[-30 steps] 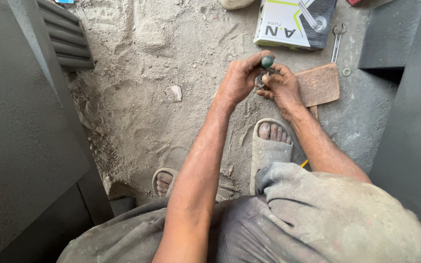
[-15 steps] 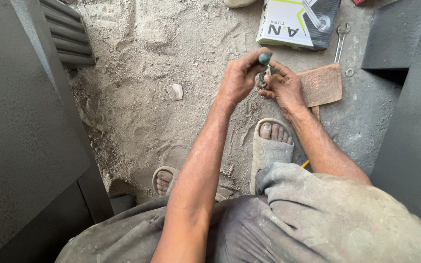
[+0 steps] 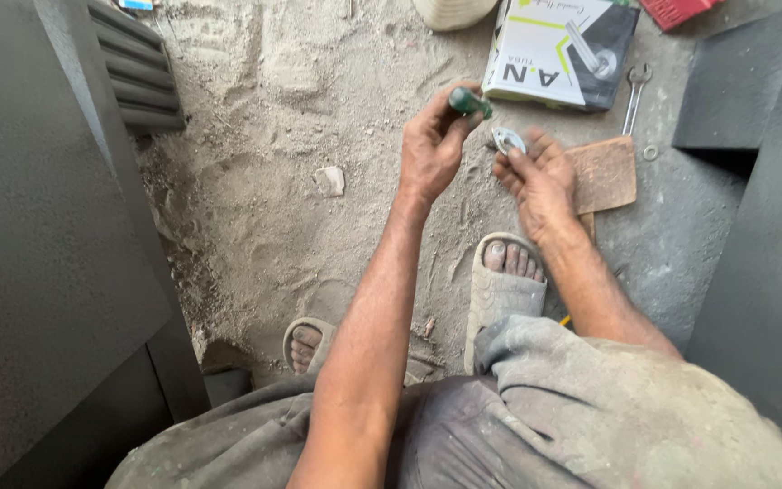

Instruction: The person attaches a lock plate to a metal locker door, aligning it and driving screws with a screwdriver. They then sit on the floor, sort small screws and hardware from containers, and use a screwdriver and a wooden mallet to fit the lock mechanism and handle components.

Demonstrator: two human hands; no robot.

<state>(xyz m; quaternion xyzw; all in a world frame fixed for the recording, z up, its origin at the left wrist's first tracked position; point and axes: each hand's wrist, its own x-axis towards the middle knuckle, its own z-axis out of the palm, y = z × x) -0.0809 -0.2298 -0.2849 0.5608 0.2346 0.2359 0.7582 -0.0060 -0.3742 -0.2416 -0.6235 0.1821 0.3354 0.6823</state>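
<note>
Brightness: even, soft daylight; the sandy ground [image 3: 255, 217] is pale and well lit.
Dark zones: the grey metal panel [image 3: 38, 254] left of the sandy ground reads dim and flat, as does the dark panel [image 3: 771, 254] on its right.
Shadows: soft-edged, short, gathered under the arms and around the sandals.
Glare: mild shine on the white box [image 3: 558, 50] beyond the sandy ground.
Sharpness: centre crisp; slight softness on the trousers at the bottom.
Distortion: wide-angle bending at the edges.
</note>
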